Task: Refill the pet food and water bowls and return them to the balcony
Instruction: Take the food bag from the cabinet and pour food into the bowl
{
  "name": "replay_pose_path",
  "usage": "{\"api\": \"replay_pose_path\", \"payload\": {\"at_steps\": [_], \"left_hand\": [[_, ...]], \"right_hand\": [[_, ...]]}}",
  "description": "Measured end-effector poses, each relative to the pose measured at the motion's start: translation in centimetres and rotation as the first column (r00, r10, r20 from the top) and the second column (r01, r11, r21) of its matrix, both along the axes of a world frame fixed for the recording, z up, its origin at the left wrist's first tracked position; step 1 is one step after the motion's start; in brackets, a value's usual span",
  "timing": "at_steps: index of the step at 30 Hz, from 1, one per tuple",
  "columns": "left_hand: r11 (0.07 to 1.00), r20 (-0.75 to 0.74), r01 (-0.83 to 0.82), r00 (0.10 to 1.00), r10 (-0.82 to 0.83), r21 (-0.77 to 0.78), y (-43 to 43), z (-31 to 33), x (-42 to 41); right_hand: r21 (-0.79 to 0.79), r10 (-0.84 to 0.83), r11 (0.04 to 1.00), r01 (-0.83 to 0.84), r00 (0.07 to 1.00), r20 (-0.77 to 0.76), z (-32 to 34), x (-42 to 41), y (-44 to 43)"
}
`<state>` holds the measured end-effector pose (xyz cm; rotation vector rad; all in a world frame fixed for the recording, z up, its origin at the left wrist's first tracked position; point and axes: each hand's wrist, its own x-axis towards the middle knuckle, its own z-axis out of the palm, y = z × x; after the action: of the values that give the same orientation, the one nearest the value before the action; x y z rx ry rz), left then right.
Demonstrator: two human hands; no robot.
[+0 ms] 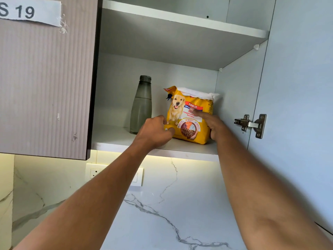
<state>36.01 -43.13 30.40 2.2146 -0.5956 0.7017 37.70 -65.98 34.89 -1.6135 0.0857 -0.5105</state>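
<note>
Left hand (154,131) and right hand (210,123) grip opposite sides of a yellow dog food bag (189,116), fingers closed against it. The bag stands upright on the lower cabinet shelf (115,141), near a grey bottle (141,105), beside the open cabinet door (288,87).

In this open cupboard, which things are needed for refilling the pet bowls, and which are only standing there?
For the job:
- dog food bag, held by left hand and right hand
- possibly the water bottle, for the water bowl

Only standing there:
- paper label on the cupboard door
- door hinge
- wall socket
</note>
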Motion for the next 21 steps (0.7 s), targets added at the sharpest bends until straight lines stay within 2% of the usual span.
{"api": "replay_pose_path", "payload": {"at_steps": [10,15,17,21], "left_hand": [[0.999,-0.047,-0.012,0.999,0.01,-0.051,0.3,0.2,-0.2],[0.989,-0.084,0.103,0.99,-0.112,-0.106,0.6,0.6,-2.3],[0.972,-0.118,0.165,0.975,-0.186,-0.165,0.9,0.7,-3.6],[0.881,-0.191,0.261,0.915,-0.357,-0.395,2.2,0.4,-6.2]], "right_hand": [[0.038,-0.064,0.997,0.062,0.996,0.059,-0.7,-1.9,0.4],[0.027,-0.078,0.997,0.075,0.988,0.134,-1.4,-6.0,1.4],[0.007,-0.1,0.995,0.1,0.982,0.163,-1.5,-8.3,2.2],[-0.002,-0.085,0.996,0.087,0.975,0.206,-2.0,-11.8,3.6]]}}
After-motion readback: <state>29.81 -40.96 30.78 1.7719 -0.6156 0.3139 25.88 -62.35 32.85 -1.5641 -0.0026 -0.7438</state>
